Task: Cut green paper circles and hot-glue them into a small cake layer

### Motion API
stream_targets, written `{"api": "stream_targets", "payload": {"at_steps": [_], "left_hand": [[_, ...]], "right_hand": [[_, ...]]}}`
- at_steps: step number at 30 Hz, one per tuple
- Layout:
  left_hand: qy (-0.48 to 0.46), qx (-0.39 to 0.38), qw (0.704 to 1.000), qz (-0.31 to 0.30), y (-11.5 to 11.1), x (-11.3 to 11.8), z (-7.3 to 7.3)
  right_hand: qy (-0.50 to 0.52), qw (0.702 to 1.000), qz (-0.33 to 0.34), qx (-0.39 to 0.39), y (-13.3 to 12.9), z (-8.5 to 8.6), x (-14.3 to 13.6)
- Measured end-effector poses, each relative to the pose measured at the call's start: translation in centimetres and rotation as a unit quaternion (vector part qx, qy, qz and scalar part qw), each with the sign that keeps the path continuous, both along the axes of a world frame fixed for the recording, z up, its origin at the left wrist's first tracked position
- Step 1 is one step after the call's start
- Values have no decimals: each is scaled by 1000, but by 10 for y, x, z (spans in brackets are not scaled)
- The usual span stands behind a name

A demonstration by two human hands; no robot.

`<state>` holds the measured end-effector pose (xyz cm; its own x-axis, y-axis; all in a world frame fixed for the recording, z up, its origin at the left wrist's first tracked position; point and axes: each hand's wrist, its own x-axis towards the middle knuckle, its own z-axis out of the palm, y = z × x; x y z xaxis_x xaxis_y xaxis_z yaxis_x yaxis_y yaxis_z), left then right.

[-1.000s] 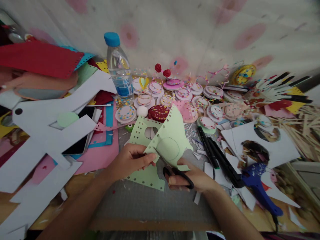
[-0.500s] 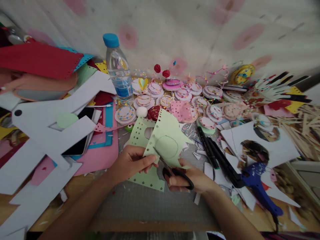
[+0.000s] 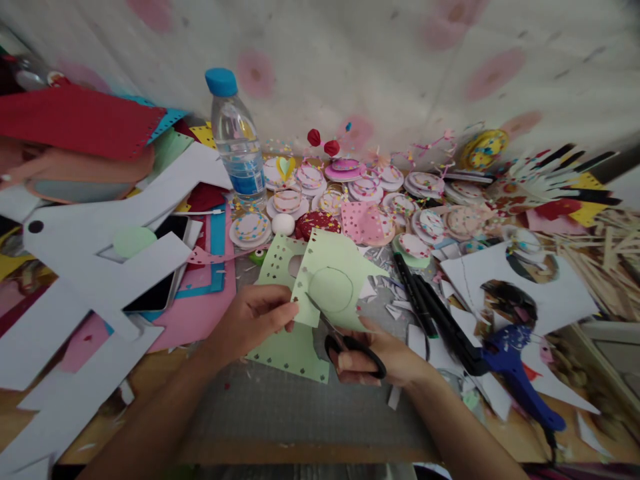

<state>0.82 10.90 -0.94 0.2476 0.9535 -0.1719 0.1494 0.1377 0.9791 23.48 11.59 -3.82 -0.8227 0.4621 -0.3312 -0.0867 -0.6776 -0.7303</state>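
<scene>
My left hand (image 3: 260,320) pinches the lower left edge of a light green sheet (image 3: 333,290) with a drawn circle and a row of punched holes. My right hand (image 3: 373,357) has its fingers through the black handles of the scissors (image 3: 345,343). Their blades meet the sheet at the circle's lower left. Beneath, a second green sheet (image 3: 287,350) with punched holes and a cutout lies on the grey mat (image 3: 280,413).
A water bottle (image 3: 239,143) stands behind my left hand, near several decorated paper discs (image 3: 250,227). At right lie a blue glue gun (image 3: 525,380), black pens (image 3: 415,297) and paper scraps. White cutouts (image 3: 90,257) cover a phone (image 3: 155,290) at left.
The green sheet has turned and tilted in my left hand, its top edge now lower and further left. My left hand has shifted slightly left. The right hand has barely moved.
</scene>
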Motion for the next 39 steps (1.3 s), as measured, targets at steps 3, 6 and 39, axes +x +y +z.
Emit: {"api": "stream_targets", "payload": {"at_steps": [3,6,39], "left_hand": [[31,31,999,23,0,-3,-2],[46,39,998,14,-1,-2,-2],[5,0,1000,-19,-3,6,-5]], "right_hand": [[-16,1000,2,-1,0,0,0],[-32,999,8,-4,0,0,-1],[-10,1000,23,8,2,-4,3]]}}
